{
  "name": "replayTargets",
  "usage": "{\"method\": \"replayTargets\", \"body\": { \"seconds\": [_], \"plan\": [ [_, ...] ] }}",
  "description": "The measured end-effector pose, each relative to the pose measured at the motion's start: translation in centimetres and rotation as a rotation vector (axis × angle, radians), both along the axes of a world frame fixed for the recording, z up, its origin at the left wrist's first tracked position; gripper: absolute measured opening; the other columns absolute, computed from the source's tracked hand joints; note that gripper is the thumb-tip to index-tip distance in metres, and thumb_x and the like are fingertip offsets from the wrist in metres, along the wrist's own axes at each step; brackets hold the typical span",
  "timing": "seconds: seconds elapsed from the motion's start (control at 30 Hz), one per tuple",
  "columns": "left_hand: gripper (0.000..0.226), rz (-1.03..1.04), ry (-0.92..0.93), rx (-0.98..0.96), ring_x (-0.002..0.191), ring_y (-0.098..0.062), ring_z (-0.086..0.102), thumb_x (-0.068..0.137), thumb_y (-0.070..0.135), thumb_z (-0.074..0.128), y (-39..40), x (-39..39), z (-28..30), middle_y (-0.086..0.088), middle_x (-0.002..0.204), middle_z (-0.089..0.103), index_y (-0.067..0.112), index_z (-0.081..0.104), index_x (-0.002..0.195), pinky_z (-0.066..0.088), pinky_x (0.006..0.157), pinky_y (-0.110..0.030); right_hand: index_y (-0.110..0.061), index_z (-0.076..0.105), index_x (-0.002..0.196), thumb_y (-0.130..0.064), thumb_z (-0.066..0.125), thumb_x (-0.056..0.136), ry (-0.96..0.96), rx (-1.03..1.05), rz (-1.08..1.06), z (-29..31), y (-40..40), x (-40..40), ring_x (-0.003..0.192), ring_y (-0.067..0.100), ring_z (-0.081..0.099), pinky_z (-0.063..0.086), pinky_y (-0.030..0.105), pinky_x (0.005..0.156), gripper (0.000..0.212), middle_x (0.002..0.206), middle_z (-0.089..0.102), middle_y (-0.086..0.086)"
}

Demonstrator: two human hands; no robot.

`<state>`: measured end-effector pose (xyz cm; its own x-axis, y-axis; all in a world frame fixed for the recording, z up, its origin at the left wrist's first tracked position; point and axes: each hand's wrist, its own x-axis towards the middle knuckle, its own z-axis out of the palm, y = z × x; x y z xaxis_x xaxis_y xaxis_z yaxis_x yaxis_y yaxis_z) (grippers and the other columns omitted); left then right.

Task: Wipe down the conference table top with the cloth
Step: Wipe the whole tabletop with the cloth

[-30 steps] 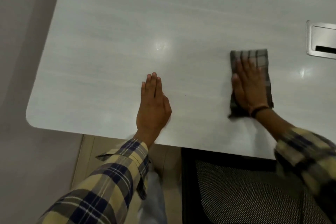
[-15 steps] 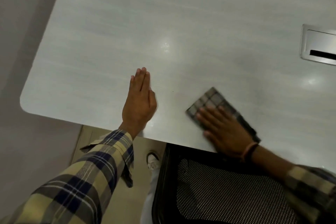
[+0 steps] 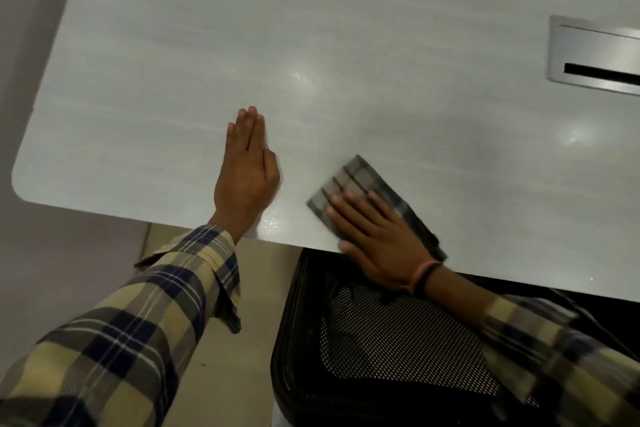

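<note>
Head view. A pale wood-grain surface (image 3: 311, 28) fills the upper frame, with its rounded corner at lower left and its near edge running along the bottom. The left hand (image 3: 246, 177) lies flat on the surface near the near edge, fingers straight and together; its grip is released and holds nothing. The right hand (image 3: 375, 236) presses flat on a folded plaid cloth (image 3: 356, 180), fingers extended rather than curled, palm reaching past the near edge. The cloth lies on the surface at the near edge, just beside the left hand, set diagonally. A metal cable hatch (image 3: 595, 55) with a dark slot sits at the right edge. A black mesh chair (image 3: 381, 340) stands below the near edge. Both sleeves are plaid; a band circles the right wrist.
</note>
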<state>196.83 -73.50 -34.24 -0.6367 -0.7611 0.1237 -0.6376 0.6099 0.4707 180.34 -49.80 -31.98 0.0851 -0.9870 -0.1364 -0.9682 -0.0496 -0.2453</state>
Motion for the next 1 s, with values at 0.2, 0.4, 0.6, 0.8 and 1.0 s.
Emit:
{"method": "replayTargets", "body": {
  "seconds": [0.2, 0.4, 0.6, 0.8, 1.0],
  "plan": [
    [0.056, 0.008, 0.03, -0.034, 0.158, -0.033, 0.022, 0.102, 0.005, 0.039, 0.2, -0.5, -0.1, -0.023, 0.166, 0.028, -0.009, 0.032, 0.156, 0.01, 0.131, -0.044, -0.022, 0.011, 0.164, -0.053, 0.014, 0.108, 0.071, 0.042, -0.55, 0.8, 1.5, -13.2, 0.157, 0.032, 0.019, 0.006, 0.044, 0.127, 0.064, 0.169, 0.018, 0.011],
    [0.057, 0.007, 0.037, -0.008, 0.159, -0.032, 0.02, 0.102, 0.003, 0.04, 0.1, -0.5, -0.2, -0.022, 0.167, 0.027, -0.008, 0.031, 0.157, 0.008, 0.132, -0.042, -0.012, 0.016, 0.163, -0.047, 0.013, 0.104, 0.093, 0.028, -0.562, 0.1, -11.1, -6.7, 0.158, 0.033, 0.011, 0.0, 0.047, 0.128, 0.069, 0.171, 0.014, 0.012],
    [0.056, -0.01, 0.038, -0.039, 0.157, -0.036, 0.024, 0.101, 0.005, 0.04, 0.0, -0.2, -0.6, -0.024, 0.165, 0.03, -0.01, 0.034, 0.155, 0.011, 0.131, -0.045, -0.016, 0.024, 0.162, -0.042, 0.029, 0.11, 0.046, 0.03, -0.118, 0.1, -0.2, 0.5, 0.159, 0.026, 0.013, 0.012, 0.05, 0.128, 0.059, 0.17, 0.019, 0.006],
    [0.058, -0.007, 0.026, -0.04, 0.159, -0.033, 0.018, 0.103, 0.01, 0.032, 0.2, -0.4, -0.9, -0.023, 0.168, 0.025, -0.009, 0.029, 0.157, 0.01, 0.132, -0.045, -0.011, 0.021, 0.162, -0.053, 0.012, 0.107, 0.063, 0.113, -0.635, 0.9, 0.5, -11.3, 0.157, 0.033, 0.016, 0.015, 0.056, 0.125, 0.069, 0.17, 0.018, 0.012],
    [0.058, -0.028, 0.024, 0.008, 0.16, -0.03, 0.016, 0.102, 0.009, 0.032, -0.1, -0.3, -0.5, -0.021, 0.169, 0.024, -0.007, 0.028, 0.158, 0.009, 0.132, -0.044, -0.014, 0.008, 0.164, -0.042, 0.015, 0.107, 0.077, 0.068, -0.692, 0.8, -18.5, -9.6, 0.159, 0.031, 0.006, 0.0, 0.047, 0.129, 0.064, 0.172, 0.007, 0.01]
  ]
}}
